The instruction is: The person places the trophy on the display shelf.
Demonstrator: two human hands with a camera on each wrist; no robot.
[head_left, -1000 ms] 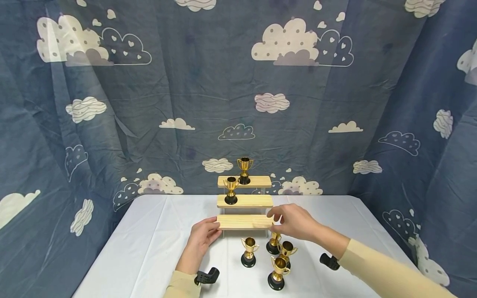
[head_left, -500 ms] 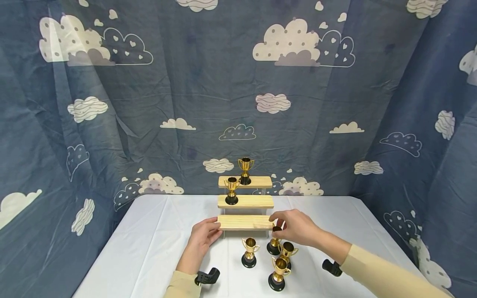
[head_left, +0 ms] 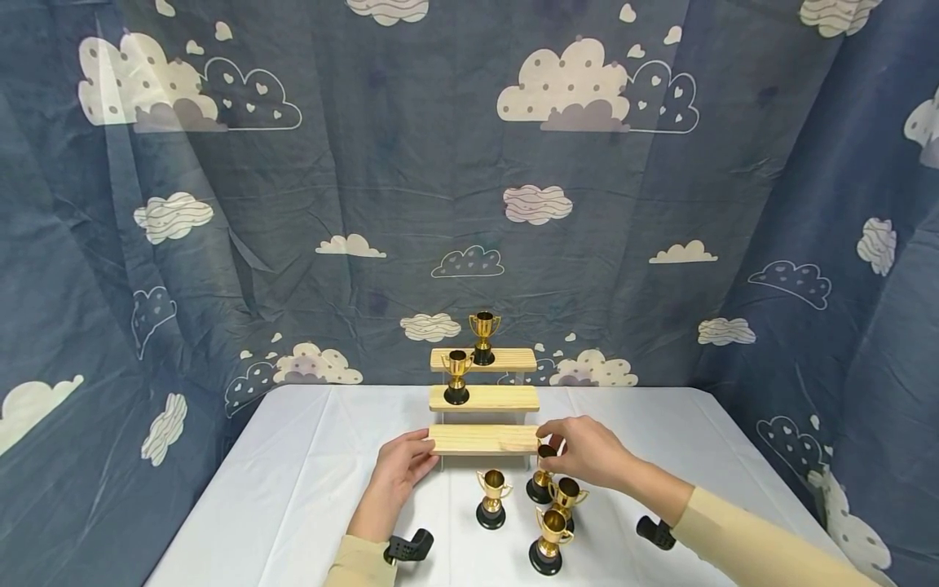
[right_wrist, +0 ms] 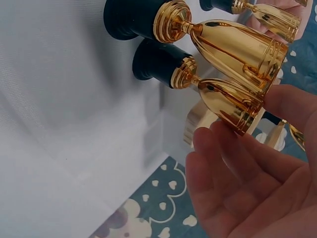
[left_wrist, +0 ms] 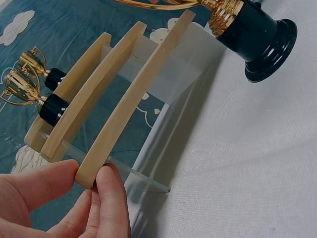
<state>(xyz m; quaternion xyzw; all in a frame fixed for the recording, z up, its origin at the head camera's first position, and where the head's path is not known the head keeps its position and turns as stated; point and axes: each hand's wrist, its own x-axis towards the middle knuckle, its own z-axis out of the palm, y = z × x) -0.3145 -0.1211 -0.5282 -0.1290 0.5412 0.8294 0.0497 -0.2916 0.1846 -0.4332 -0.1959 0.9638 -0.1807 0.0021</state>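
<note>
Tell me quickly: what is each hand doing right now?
Left hand: pinches the bottom shelf end.
Right hand: fingers at a trophy rim, grip unclear.

A white cloth (head_left: 293, 481) covers the surface. Behind and to both sides hangs a dark blue backdrop (head_left: 411, 163) printed with pale clouds and small hearts, creased in long folds. Two small gold trophies on black bases stand upright on the wooden steps: one (head_left: 482, 337) on the top step, another (head_left: 456, 377) on the middle step, toward its left end.
</note>
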